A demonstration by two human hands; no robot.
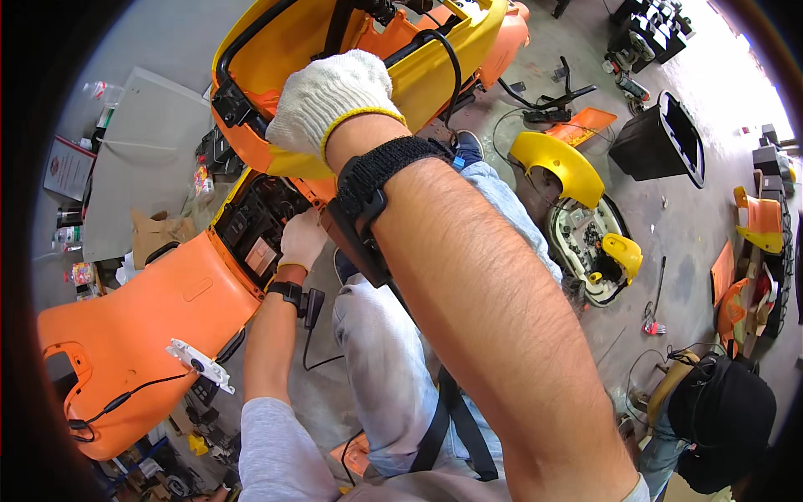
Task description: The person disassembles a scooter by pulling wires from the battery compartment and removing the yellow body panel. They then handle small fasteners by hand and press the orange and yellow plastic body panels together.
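My right hand [339, 105], in a white knit glove with a yellow cuff, is curled over the front of a yellow shell [464, 54] with orange parts and black tubing. The back of the hand faces up, and what its fingers grip is hidden. Lower down, my left hand [303, 240], also gloved, reaches to the edge of an open dark compartment [255, 213] in the machine. Its fingertips are out of sight. An orange body panel [159, 301] stretches left from this compartment. On that panel lies a white part [199, 366] with a black cable.
A black bin [648, 155] stands at the right. On the floor lie a yellow cover [560, 163], a white shell with loose small parts [577, 251] and a long thin tool [657, 301]. Another person [719, 410] is at the lower right. A grey board [142, 167] rests at the left.
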